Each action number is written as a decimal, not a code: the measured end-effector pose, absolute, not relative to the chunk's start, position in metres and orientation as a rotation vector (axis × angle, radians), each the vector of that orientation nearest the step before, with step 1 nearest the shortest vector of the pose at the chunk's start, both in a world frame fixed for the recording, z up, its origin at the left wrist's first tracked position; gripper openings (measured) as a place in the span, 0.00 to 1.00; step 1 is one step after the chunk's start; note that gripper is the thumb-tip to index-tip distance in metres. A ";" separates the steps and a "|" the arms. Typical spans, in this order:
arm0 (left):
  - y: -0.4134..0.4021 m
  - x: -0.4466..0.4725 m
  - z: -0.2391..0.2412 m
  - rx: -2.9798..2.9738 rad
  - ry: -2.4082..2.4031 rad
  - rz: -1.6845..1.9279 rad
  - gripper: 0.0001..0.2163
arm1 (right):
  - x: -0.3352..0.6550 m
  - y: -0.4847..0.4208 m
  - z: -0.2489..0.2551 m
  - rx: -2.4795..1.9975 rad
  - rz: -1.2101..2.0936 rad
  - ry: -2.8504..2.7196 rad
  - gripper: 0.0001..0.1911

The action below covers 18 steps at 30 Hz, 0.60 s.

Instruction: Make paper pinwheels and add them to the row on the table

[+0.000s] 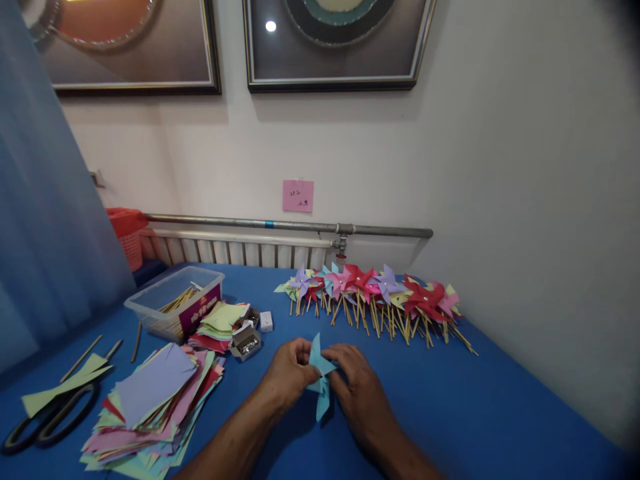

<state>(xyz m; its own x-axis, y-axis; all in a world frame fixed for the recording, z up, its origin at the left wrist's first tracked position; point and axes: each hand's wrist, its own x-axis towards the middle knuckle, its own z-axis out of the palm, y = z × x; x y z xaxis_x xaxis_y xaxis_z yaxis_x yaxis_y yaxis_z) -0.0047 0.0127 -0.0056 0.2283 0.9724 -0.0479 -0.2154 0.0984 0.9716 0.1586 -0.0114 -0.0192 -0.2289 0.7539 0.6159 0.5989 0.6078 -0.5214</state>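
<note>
A light blue paper pinwheel [321, 393] is held up over the blue table in front of me, its folded blades pointing up, right and down. My left hand [293, 370] pinches it near the centre, thumb in front. On the other side, my right hand [356, 377] has its bent fingers and thumb around the right-hand blade. No stick shows on this pinwheel; its back is hidden. Left of my hands, small open boxes [246, 343] hold shiny metal pins. A row of finished pinwheels on sticks [358, 283] lies beyond my hands.
At the left are a stack of coloured paper [155, 390], black-handled scissors [70, 413] under pale green paper strips, and a clear plastic tub [175, 283] with sticks. More paper pieces [223, 319] lie beside the tub. A metal pipe [240, 222] runs along the wall behind the table.
</note>
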 end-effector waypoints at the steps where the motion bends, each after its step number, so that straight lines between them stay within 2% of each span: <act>1: 0.013 -0.004 -0.006 1.086 0.915 1.089 0.13 | 0.159 -0.011 -0.020 -1.074 0.208 -1.931 0.19; 12: 0.012 -0.004 0.000 1.050 0.898 1.090 0.13 | 0.159 -0.013 -0.019 -1.077 0.149 -1.939 0.11; 18: 0.013 -0.004 -0.002 1.039 0.897 1.102 0.13 | 0.159 -0.012 -0.019 -1.051 0.114 -1.966 0.13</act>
<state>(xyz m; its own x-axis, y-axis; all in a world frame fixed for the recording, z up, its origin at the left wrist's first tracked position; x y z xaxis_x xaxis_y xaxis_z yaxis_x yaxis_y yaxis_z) -0.0037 0.0133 -0.0016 0.2257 0.9723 -0.0613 -0.2574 0.1202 0.9588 0.1594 -0.0120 -0.0194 -0.2559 0.7100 0.6561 0.6291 0.6376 -0.4446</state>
